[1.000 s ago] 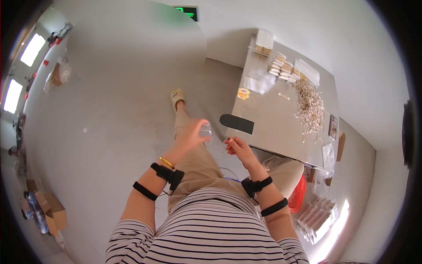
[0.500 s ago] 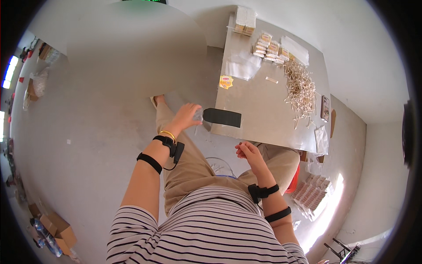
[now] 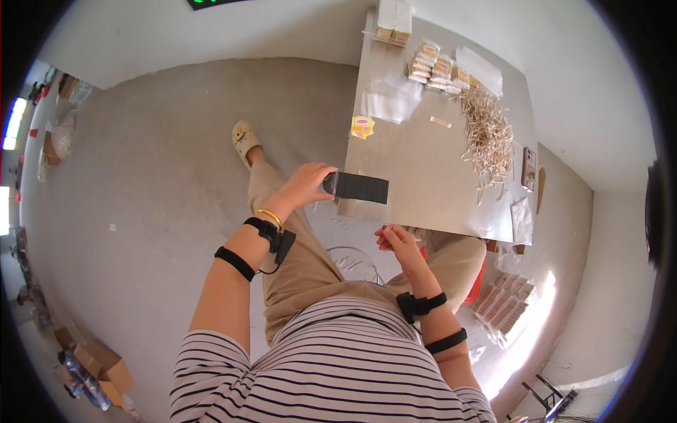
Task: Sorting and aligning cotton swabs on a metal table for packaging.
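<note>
— While the left hand [image 3: 305,185] pinched the near end of the black flat strip [image 3: 358,187] at the table [image 3: 423,176] edge, what was the right hand [image 3: 396,242] doing?

— It hovered below the table edge, fingers loosely curled and holding nothing I could make out.

— And the strip itself?

— It lay flat on the near left corner, well apart from the heap of pale sticks [image 3: 486,137].

— How would that hold be done well?

— I judged a firm pinch on the end, keeping the strip level, would serve best.
</note>
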A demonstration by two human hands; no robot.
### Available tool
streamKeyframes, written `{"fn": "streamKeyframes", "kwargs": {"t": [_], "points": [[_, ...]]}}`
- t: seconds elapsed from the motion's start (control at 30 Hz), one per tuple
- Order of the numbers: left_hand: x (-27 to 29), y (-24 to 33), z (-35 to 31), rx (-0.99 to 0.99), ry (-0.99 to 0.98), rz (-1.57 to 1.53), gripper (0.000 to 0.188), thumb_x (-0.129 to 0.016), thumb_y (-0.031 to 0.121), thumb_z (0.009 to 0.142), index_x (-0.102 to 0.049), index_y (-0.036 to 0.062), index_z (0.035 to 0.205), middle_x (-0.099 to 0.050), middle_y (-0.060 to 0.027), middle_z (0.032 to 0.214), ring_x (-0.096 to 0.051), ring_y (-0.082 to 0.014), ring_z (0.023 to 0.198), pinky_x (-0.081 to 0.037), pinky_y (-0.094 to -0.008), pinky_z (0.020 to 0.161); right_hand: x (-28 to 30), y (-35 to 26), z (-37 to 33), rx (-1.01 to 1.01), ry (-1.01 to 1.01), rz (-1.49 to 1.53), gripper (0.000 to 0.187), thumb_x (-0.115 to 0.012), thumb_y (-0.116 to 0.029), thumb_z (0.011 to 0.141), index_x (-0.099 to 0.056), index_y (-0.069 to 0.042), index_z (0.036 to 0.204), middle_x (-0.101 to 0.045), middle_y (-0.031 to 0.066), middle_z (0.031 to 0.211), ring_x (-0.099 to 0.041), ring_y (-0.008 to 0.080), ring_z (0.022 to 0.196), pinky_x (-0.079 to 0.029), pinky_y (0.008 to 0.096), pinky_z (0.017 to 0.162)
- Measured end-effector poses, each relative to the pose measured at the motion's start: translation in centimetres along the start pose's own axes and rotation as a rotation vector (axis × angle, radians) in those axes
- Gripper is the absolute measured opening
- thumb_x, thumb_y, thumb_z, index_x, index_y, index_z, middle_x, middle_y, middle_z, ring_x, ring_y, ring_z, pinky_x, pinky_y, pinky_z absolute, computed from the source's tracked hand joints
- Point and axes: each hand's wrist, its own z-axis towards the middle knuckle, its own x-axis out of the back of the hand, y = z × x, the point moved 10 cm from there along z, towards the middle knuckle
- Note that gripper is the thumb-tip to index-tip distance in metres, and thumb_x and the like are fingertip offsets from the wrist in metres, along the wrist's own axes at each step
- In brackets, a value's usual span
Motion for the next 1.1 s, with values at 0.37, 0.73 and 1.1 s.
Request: {"fn": "streamKeyframes", "kwargs": {"t": [0.37, 0.73, 1.1], "points": [[-1.0, 2.8, 0.9, -0.031, 0.082, 0.263, 0.067, -0.087, 0.035, 0.067, -0.062, 0.0089, 0.124, -0.057, -0.0059, 0.118, -0.054, -0.0263, 0.114, -0.041, -0.0396, 0.100, 0.2, 0.8, 0.2, 0.005, -0.004, 0.027, 0.028, -0.053, -0.027, 0.104, -0.066, -0.002, 0.101, -0.065, 0.0018, 0.086, -0.058, 0.0082, 0.078, -0.048, 0.0234, 0.074], [-2.8, 4.9, 2.3, -0.073, 0.110, 0.302, 0.080, -0.085, 0.039, 0.066, -0.056, 0.0035, 0.132, -0.054, -0.0087, 0.124, -0.051, -0.0281, 0.120, -0.036, -0.0469, 0.106, 1.6, 0.1, -0.5, 0.036, 0.060, 0.051, 0.027, -0.054, -0.027, 0.103, -0.067, -0.003, 0.102, -0.065, 0.0011, 0.085, -0.059, 0.0080, 0.078, -0.049, 0.0240, 0.074], [-6.9, 10.6, 2.1, -0.117, 0.085, 0.242, 0.071, -0.069, 0.038, 0.089, -0.042, 0.0015, 0.142, -0.042, -0.0177, 0.146, -0.041, -0.0324, 0.135, -0.027, -0.0498, 0.116, 8.2, -2.7, -0.1, 0.124, 0.223, -0.051, 0.027, -0.055, -0.027, 0.103, -0.066, -0.004, 0.112, -0.066, 0.0003, 0.093, -0.059, 0.0089, 0.087, -0.047, 0.0248, 0.080]]}}
